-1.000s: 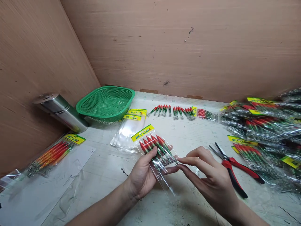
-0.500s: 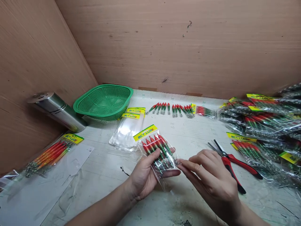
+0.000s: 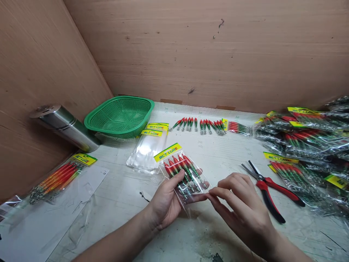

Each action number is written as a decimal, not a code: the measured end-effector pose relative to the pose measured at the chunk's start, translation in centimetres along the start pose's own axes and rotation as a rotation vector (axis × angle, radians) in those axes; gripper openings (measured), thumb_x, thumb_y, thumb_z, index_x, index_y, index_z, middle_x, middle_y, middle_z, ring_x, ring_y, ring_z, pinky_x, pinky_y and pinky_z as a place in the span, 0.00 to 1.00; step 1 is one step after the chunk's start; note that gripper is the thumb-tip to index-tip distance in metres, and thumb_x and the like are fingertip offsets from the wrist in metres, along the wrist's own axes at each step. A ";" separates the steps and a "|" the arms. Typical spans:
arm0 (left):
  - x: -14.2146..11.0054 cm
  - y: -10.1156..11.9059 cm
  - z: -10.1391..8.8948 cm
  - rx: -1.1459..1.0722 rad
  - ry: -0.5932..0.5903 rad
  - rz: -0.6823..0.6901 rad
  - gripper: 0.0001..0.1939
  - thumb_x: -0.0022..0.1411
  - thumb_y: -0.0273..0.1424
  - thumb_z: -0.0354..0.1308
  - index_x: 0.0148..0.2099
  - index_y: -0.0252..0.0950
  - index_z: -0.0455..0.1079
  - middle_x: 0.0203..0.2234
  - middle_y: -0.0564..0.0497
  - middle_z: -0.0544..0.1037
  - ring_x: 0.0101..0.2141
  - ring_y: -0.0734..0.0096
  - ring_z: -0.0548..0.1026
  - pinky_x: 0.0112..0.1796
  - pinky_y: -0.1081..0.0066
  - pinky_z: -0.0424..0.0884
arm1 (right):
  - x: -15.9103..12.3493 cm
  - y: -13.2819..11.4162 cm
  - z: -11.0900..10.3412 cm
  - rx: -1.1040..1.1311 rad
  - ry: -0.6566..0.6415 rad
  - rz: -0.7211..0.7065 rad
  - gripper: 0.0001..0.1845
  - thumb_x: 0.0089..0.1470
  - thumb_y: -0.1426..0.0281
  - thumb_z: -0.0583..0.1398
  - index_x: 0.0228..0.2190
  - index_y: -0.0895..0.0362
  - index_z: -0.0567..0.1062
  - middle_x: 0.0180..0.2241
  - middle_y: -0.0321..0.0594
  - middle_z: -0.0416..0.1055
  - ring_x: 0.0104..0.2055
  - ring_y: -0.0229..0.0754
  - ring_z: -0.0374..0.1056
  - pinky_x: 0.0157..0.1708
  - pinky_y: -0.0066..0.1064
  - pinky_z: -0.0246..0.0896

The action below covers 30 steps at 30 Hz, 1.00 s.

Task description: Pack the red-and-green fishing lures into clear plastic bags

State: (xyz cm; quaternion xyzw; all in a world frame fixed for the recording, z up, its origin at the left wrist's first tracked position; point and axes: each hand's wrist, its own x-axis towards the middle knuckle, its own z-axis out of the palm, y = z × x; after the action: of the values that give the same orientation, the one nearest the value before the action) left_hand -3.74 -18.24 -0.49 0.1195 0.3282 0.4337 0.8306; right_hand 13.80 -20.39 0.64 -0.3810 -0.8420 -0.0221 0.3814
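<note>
My left hand (image 3: 167,202) is closed on a clear plastic bag of fishing lures (image 3: 188,173), thumb on top and fingers underneath. Several red-and-green lures lie side by side in it, hooks toward the open lower end, below a yellow "BCT LURE" header. The fingertips of my right hand (image 3: 242,209) pinch the bag's lower right corner near the hooks. Just behind the held bag lies a stack of flat clear bags (image 3: 147,153) with the same yellow header. Pliers (image 3: 263,180) with red-and-black handles rest to the right of my right hand, jaws apart.
Loose red-and-green lures (image 3: 188,123) stand in a row at the back. A pile of filled bags (image 3: 305,138) spreads along the right. At left are a green basket (image 3: 120,112), a steel flask (image 3: 65,125) and bagged orange lures (image 3: 58,178) on white sheets.
My right fingertips have moved slightly down and outward from the hooks, to the bag's corner. The bag's lower edge looks flatter. My left hand keeps its hold.
</note>
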 end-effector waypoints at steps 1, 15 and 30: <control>0.0 0.0 0.0 -0.003 -0.002 0.002 0.14 0.63 0.34 0.53 0.48 0.33 0.71 0.48 0.41 0.76 0.41 0.53 0.77 0.39 0.56 0.75 | 0.0 0.0 0.0 0.000 0.010 0.009 0.07 0.51 0.82 0.60 0.31 0.60 0.71 0.26 0.39 0.66 0.30 0.39 0.59 0.32 0.35 0.54; 0.0 -0.3 -0.2 0.095 -0.046 -0.018 0.14 0.62 0.33 0.54 0.47 0.31 0.72 0.48 0.38 0.75 0.40 0.57 0.78 0.39 0.57 0.76 | 0.1 0.7 -0.1 -0.100 0.015 -0.062 0.05 0.52 0.79 0.60 0.32 0.59 0.70 0.26 0.38 0.67 0.29 0.37 0.59 0.34 0.36 0.56; 0.0 -0.5 -0.3 0.175 -0.003 -0.090 0.12 0.61 0.32 0.55 0.42 0.29 0.73 0.39 0.38 0.78 0.36 0.60 0.78 0.34 0.62 0.76 | 0.0 1.1 -0.7 -0.080 -0.099 -0.175 0.09 0.56 0.79 0.54 0.36 0.60 0.72 0.27 0.40 0.71 0.31 0.39 0.62 0.37 0.38 0.57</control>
State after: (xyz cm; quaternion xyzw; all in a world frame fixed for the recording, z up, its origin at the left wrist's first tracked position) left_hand -3.60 -18.51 -0.94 0.1771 0.3686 0.3654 0.8362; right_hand 14.96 -19.85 0.89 -0.3213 -0.8884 -0.0698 0.3204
